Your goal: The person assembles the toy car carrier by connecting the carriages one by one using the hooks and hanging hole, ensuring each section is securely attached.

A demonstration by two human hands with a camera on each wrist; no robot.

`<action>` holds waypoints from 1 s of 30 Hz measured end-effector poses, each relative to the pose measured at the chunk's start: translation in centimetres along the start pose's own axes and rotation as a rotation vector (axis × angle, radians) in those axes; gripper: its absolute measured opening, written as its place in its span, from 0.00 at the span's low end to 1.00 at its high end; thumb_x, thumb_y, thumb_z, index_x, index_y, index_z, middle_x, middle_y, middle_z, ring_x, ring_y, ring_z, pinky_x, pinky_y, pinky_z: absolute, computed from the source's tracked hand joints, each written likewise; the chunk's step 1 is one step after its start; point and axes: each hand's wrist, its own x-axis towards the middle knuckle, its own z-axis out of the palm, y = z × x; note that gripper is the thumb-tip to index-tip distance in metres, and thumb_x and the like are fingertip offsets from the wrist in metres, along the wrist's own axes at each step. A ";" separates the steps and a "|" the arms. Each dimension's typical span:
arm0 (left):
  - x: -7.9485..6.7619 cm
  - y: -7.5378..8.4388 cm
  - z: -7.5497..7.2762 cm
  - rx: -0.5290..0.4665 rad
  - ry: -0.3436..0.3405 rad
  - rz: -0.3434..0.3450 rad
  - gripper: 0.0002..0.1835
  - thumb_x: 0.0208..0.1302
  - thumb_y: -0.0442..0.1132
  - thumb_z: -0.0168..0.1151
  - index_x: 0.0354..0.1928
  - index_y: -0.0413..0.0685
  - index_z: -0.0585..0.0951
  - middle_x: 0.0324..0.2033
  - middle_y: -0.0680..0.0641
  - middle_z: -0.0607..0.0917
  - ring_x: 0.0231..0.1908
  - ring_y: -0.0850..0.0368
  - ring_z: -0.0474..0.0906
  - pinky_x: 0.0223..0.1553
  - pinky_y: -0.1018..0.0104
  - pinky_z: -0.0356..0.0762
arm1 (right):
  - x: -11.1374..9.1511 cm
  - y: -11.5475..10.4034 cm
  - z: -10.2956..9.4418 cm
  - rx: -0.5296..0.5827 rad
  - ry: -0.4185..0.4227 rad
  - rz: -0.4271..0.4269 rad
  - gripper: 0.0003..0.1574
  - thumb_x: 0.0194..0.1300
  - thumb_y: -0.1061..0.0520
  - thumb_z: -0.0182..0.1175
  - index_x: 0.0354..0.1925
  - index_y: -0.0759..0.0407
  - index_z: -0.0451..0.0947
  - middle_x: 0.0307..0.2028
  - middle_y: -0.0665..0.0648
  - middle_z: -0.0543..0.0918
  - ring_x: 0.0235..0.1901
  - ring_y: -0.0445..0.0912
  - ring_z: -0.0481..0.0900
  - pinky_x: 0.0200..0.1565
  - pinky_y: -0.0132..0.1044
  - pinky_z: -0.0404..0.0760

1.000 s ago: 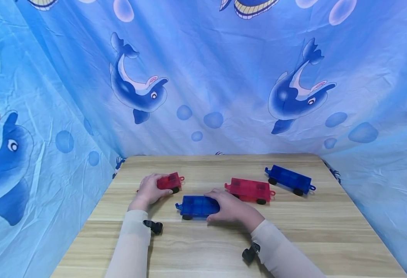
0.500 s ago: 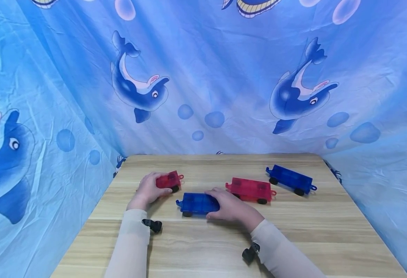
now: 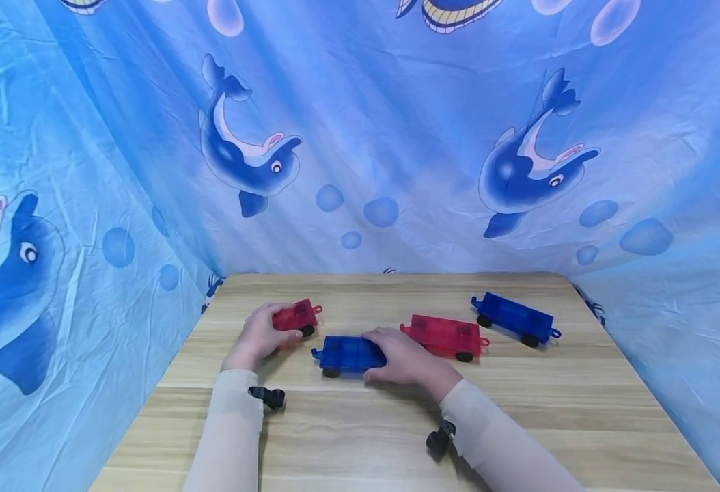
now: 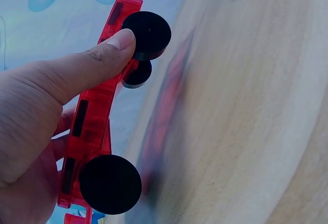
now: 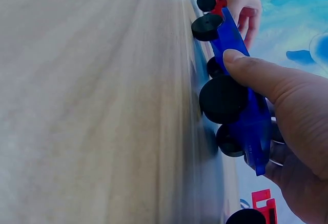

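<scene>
My left hand (image 3: pixel 258 337) grips a translucent red toy train car (image 3: pixel 295 316) at the left of the table. In the left wrist view the thumb lies over a black wheel (image 4: pixel 110 184) side of this car, whose wheels stand off the wood above its reflection. Nearer the middle, my right hand (image 3: pixel 407 360) holds a matching blue toy train car (image 3: pixel 344 353) by its right end, thumb on the near side and fingers over the far side. The blue car's hook points left, towards the red car's ring; a gap shows between them. The hand hides its right end.
Just beyond my right hand stands a second red car (image 3: pixel 445 333). Another blue car (image 3: pixel 514 318) sits at an angle farther back on the right. The wooden table (image 3: pixel 348 437) meets a blue dolphin-printed cloth (image 3: pixel 360 150) along its far edge.
Both hands have shifted a little away from the body with their cars, the left one also slightly leftwards. The two cars on the right stay where they were.
</scene>
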 end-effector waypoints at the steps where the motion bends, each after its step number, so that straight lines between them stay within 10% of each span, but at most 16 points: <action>1: 0.0 0.0 0.0 -0.002 0.002 0.001 0.41 0.56 0.53 0.82 0.71 0.57 0.77 0.64 0.42 0.78 0.62 0.38 0.72 0.59 0.35 0.76 | 0.1 0.0 -0.1 -0.003 -0.004 0.002 0.56 0.61 0.32 0.73 0.78 0.50 0.66 0.70 0.55 0.74 0.69 0.52 0.71 0.67 0.53 0.75; 30: 0.1 0.1 -0.5 -0.021 0.011 0.017 0.42 0.55 0.53 0.83 0.71 0.57 0.76 0.67 0.43 0.76 0.63 0.37 0.70 0.60 0.35 0.73 | 3.5 1.7 -1.1 -0.108 -0.007 0.011 0.57 0.65 0.32 0.71 0.79 0.57 0.63 0.69 0.61 0.74 0.67 0.56 0.73 0.68 0.52 0.74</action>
